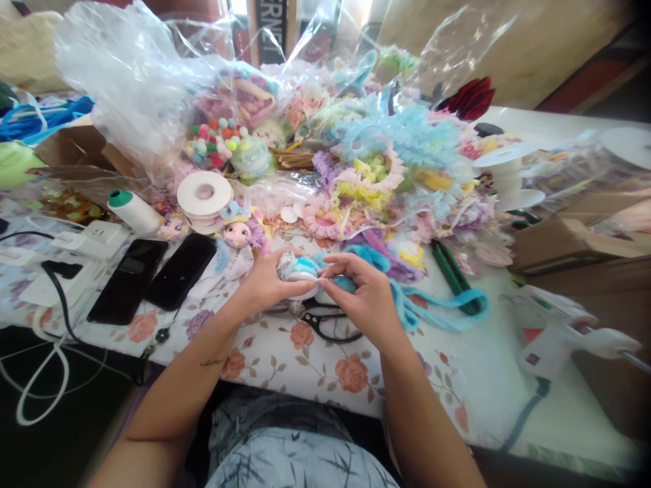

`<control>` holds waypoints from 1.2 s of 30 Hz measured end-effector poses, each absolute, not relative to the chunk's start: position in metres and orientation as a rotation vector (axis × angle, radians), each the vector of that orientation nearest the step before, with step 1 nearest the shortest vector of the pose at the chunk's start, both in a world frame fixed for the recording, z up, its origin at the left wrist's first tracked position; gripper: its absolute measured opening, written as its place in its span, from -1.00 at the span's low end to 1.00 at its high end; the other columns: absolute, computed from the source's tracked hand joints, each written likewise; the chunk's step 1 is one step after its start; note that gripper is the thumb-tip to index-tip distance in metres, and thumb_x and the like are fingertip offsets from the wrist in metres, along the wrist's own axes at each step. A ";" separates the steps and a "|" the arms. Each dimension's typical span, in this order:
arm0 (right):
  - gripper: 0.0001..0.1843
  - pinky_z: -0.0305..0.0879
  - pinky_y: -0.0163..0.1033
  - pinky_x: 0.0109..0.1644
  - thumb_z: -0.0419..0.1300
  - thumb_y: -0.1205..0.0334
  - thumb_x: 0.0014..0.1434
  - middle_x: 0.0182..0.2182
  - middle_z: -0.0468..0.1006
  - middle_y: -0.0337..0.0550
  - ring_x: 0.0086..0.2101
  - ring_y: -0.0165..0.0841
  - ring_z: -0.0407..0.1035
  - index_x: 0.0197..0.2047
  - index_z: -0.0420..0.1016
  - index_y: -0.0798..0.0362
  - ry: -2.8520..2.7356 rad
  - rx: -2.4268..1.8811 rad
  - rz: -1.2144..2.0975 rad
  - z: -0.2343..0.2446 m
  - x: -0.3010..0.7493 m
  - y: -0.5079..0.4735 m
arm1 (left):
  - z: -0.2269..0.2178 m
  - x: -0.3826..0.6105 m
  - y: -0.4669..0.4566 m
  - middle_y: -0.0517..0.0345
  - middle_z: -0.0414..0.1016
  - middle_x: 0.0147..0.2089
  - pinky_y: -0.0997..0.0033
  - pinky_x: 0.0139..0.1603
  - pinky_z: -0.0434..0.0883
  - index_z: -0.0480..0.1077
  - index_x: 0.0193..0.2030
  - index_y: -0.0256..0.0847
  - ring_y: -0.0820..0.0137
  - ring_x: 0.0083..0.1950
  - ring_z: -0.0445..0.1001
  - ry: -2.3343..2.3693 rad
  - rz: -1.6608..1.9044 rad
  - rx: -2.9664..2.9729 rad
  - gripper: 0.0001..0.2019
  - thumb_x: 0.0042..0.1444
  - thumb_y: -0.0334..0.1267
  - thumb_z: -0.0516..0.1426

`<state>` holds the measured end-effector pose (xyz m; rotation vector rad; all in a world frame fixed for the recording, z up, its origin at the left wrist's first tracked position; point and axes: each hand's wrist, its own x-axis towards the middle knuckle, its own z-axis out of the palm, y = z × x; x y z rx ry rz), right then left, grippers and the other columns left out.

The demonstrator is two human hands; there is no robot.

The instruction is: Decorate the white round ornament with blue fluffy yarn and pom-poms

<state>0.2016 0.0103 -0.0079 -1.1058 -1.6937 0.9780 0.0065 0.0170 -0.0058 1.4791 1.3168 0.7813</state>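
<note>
Beige wall [559,47] by dk-red strip [584,83] stood behind tbl [483,379] w/ floral cloth [315,383]; bright light [359,10] showed top ctr.

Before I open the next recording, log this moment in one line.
left hand: holding small blue-and-white piece | right hand: pinching at its edge | around: blue strip, glue gun, two phones

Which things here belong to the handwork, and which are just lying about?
Belongs:
- blue-and-white piece, held in left hand and right hand
- likely light-blue strip, scissors, glue gun

Lying about, apparently:
- left phone, right phone
- dark red flower
</note>
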 end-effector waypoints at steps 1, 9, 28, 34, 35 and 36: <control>-0.77 0.43 -0.15 -0.09 0.29 0.27 0.15 -0.37 0.53 -0.22 -0.23 -0.25 0.54 -0.09 0.46 -0.01 -1.697 -1.106 0.966 -0.008 0.201 0.010 | -0.006 0.007 0.016 0.19 0.51 -0.31 0.37 -0.25 0.35 0.43 -0.10 -0.18 0.31 -0.29 0.46 1.333 0.793 1.480 -0.58 -0.09 -0.07 0.34; -0.91 0.41 -0.24 -0.20 0.28 0.30 0.18 -0.35 0.59 -0.21 -0.32 -0.33 0.48 -0.20 0.52 0.01 -1.808 -1.100 0.648 -0.007 0.199 0.010 | -0.008 0.010 0.012 0.07 0.54 -0.05 0.22 0.03 0.39 0.44 -0.04 -0.17 0.19 -0.05 0.50 1.463 1.023 1.657 -0.53 -0.13 -0.12 0.35; -0.90 0.30 -0.30 -0.29 0.27 0.41 0.18 -0.43 0.52 -0.23 -0.37 -0.40 0.40 -0.35 0.51 0.04 -1.840 -1.004 0.604 -0.004 0.199 0.010 | -0.015 0.002 0.020 0.01 0.53 0.03 0.13 0.17 0.37 0.43 0.01 -0.17 0.12 0.09 0.48 1.277 1.034 1.571 -0.43 -0.14 -0.02 0.40; -0.91 0.27 -0.33 -0.35 0.26 0.41 0.19 -0.44 0.52 -0.25 -0.39 -0.43 0.38 -0.34 0.52 0.05 -1.842 -1.011 0.612 -0.004 0.198 0.009 | -0.013 0.005 0.017 -0.01 0.55 -0.01 0.15 0.09 0.41 0.44 -0.01 -0.20 0.13 0.02 0.51 1.348 1.032 1.582 -0.46 -0.14 -0.07 0.39; -0.92 0.26 -0.33 -0.35 0.27 0.40 0.19 -0.44 0.52 -0.25 -0.40 -0.43 0.38 -0.33 0.52 0.05 -1.846 -1.013 0.610 -0.004 0.197 0.009 | -0.013 0.005 0.017 -0.01 0.55 -0.03 0.16 0.06 0.43 0.43 -0.01 -0.21 0.13 0.00 0.52 1.366 1.032 1.576 -0.47 -0.14 -0.09 0.39; -0.92 0.26 -0.33 -0.36 0.27 0.40 0.19 -0.44 0.52 -0.25 -0.40 -0.43 0.37 -0.33 0.52 0.05 -1.851 -1.015 0.606 -0.004 0.197 0.009 | -0.012 0.006 0.016 -0.01 0.56 -0.05 0.16 0.03 0.43 0.43 -0.02 -0.21 0.13 -0.03 0.53 1.380 1.029 1.571 -0.47 -0.14 -0.10 0.38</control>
